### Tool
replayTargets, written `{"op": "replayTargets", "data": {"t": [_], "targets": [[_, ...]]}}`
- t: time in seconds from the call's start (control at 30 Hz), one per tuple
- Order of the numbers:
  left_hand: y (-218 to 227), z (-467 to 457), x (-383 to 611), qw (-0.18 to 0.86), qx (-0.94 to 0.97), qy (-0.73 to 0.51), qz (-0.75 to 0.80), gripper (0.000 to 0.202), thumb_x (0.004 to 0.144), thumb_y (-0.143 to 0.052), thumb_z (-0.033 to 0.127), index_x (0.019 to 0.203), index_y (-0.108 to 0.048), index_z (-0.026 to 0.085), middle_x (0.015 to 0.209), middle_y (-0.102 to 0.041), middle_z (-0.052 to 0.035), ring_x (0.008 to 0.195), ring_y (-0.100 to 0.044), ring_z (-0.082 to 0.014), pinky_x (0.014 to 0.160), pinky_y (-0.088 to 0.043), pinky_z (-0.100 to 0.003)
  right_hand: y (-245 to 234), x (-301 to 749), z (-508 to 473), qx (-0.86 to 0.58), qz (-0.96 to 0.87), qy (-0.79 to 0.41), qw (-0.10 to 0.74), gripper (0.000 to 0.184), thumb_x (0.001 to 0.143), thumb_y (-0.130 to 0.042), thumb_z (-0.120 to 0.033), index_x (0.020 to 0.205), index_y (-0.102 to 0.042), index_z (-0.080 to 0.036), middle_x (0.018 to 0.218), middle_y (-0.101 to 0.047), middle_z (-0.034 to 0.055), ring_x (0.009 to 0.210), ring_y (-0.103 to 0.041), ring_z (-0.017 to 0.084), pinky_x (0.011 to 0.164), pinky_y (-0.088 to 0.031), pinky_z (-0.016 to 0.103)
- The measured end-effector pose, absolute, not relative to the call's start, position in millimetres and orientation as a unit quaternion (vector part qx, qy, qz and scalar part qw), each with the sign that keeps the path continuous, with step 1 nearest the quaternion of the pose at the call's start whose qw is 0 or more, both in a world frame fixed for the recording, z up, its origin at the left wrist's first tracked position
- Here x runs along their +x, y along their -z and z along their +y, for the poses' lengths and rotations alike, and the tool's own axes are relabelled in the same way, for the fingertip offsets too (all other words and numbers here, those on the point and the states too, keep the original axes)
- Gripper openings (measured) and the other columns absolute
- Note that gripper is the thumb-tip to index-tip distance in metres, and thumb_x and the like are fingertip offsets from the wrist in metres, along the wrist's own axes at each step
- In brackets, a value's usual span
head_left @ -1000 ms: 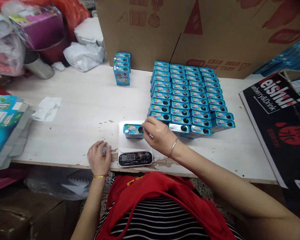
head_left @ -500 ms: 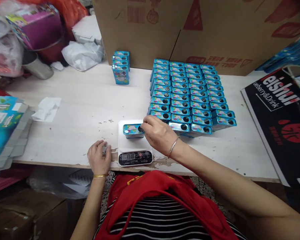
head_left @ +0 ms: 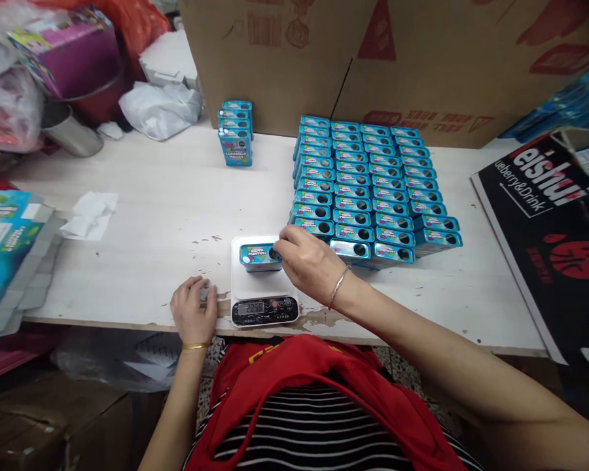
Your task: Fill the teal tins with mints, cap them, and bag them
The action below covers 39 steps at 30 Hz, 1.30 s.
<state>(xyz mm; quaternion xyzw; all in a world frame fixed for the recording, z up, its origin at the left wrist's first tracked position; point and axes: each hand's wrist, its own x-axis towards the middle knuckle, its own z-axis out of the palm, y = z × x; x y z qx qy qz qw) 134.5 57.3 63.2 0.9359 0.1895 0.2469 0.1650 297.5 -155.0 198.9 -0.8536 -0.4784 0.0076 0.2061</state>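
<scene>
A blue tin (head_left: 260,256) marked "CARAMELO MACIZO" stands on a white kitchen scale (head_left: 239,288), whose lit display carries digits I read only roughly. My right hand (head_left: 307,258) comes in from the right, its fingers pinched together at the tin's right end, over the edge of the dark opening. Their tips are partly hidden. To the left of the scale, my left hand (head_left: 194,307) rests on the table near its front edge, fingers loosely bent, thumb apart, holding nothing that I can see.
Several rows of blue tins (head_left: 353,190) with dark openings stand right of the scale. A small line of similar tins (head_left: 235,147) is farther back. Cardboard (head_left: 285,72) walls the rear, a black box (head_left: 535,196) lies right, flattened blue cartons (head_left: 10,255) and crumpled paper (head_left: 89,214) left.
The digits on the scale's display have changed. My right hand stays at the tin's end and my left hand keeps its place; the whole view has shifted very slightly.
</scene>
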Motion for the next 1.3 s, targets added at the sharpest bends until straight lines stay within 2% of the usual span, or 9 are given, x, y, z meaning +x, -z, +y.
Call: {"op": "replayTargets", "data": {"t": [0.1, 0.2, 0.33, 0.47, 0.57, 0.7, 0.83, 1.0, 1.3], "targets": [[-63.2, 57.5, 134.4, 0.167, 0.936, -0.247, 0.187, 0.022, 0.090, -0.054, 0.034, 0.099, -0.062, 0.016, 0.108, -0.063, -0.0118, 0.105, -0.055, -0.0248, 0.093, -0.040, -0.040, -198.7, 297.9, -155.7, -0.841, -0.453, -0.010, 0.297, 0.024, 0.086, -0.040, -0.004, 0.086, -0.062, -0.013, 0.091, -0.057, 0.0120, 0.083, -0.051, 0.019, 0.072, -0.044, 0.033], [-63.4, 57.4, 134.1, 0.166, 0.936, -0.249, 0.186, 0.021, 0.090, -0.054, 0.034, 0.099, -0.062, 0.016, 0.107, -0.063, -0.0119, 0.104, -0.055, -0.0250, 0.093, -0.040, -0.040, -199.0, 299.3, -160.9, -0.805, -0.360, -0.036, 0.471, 0.017, 0.084, -0.049, -0.011, 0.090, -0.064, -0.015, 0.089, -0.059, 0.0080, 0.081, -0.054, 0.017, 0.074, -0.046, 0.033], [-64.2, 57.4, 134.2, 0.165, 0.936, -0.248, 0.187, 0.022, 0.090, -0.055, 0.034, 0.099, -0.062, 0.016, 0.107, -0.063, -0.0122, 0.104, -0.055, -0.0252, 0.093, -0.041, -0.040, -197.6, 301.1, -173.9, -0.652, -0.101, -0.222, 0.717, 0.019, 0.077, -0.061, -0.020, 0.096, -0.063, -0.017, 0.076, -0.058, 0.0009, 0.070, -0.056, 0.012, 0.063, -0.046, 0.028], [-65.0, 57.3, 134.8, 0.165, 0.936, -0.249, 0.184, 0.022, 0.090, -0.055, 0.033, 0.099, -0.063, 0.015, 0.107, -0.063, -0.0125, 0.104, -0.056, -0.0254, 0.092, -0.041, -0.040, -193.2, 299.0, -186.2, -0.492, 0.089, -0.331, 0.800, 0.026, 0.067, -0.066, -0.015, 0.093, -0.062, -0.016, 0.074, -0.056, -0.0019, 0.066, -0.055, 0.008, 0.058, -0.043, 0.021], [-64.4, 57.7, 134.8, 0.166, 0.936, -0.251, 0.183, 0.022, 0.090, -0.055, 0.033, 0.099, -0.063, 0.015, 0.107, -0.063, -0.0128, 0.104, -0.056, -0.0257, 0.092, -0.041, -0.041, -188.7, 295.0, -190.3, -0.491, 0.100, -0.327, 0.802, 0.025, 0.067, -0.068, -0.018, 0.091, -0.060, -0.016, 0.073, -0.056, -0.0025, 0.061, -0.051, 0.007, 0.052, -0.037, 0.019], [-65.7, 59.0, 135.1, 0.185, 0.932, -0.251, 0.183, 0.021, 0.089, -0.056, 0.034, 0.098, -0.063, 0.016, 0.106, -0.063, -0.0126, 0.103, -0.056, -0.0259, 0.092, -0.042, -0.043, -182.0, 293.5, -188.2, -0.614, -0.002, -0.254, 0.748, 0.024, 0.074, -0.069, -0.032, 0.091, -0.060, -0.017, 0.064, -0.048, -0.0055, 0.053, -0.039, 0.006, 0.049, -0.027, 0.022], [-85.2, 54.9, 142.5, 0.287, 0.902, -0.270, 0.177, 0.020, 0.090, -0.054, 0.032, 0.101, -0.061, 0.016, 0.101, -0.062, -0.0102, 0.097, -0.058, -0.0217, 0.088, -0.046, -0.039, -178.3, 296.9, -180.8, -0.727, -0.149, -0.151, 0.653, 0.018, 0.080, -0.065, -0.032, 0.090, -0.059, -0.018, 0.061, -0.041, -0.0065, 0.057, -0.036, 0.008, 0.055, -0.031, 0.025], [-139.2, 38.3, 165.4, 0.363, 0.881, -0.280, 0.112, 0.020, 0.089, -0.058, 0.026, 0.108, -0.059, 0.018, 0.095, -0.061, -0.0051, 0.086, -0.058, -0.0159, 0.078, -0.048, -0.031, -182.9, 300.0, -171.8, -0.800, -0.291, -0.052, 0.522, 0.013, 0.086, -0.059, -0.025, 0.096, -0.060, -0.016, 0.066, -0.044, -0.0033, 0.061, -0.041, 0.011, 0.060, -0.034, 0.026], [-197.9, 37.2, 202.4, 0.257, 0.947, -0.184, -0.066, 0.010, 0.090, -0.057, 0.029, 0.095, -0.062, 0.021, 0.082, -0.059, -0.0014, 0.082, -0.055, -0.0169, 0.074, -0.039, -0.034, -189.5, 301.3, -165.3, -0.834, -0.360, -0.056, 0.415, 0.008, 0.087, -0.057, -0.019, 0.095, -0.056, -0.017, 0.071, -0.049, -0.0011, 0.066, -0.045, 0.013, 0.067, -0.036, 0.026]]}}
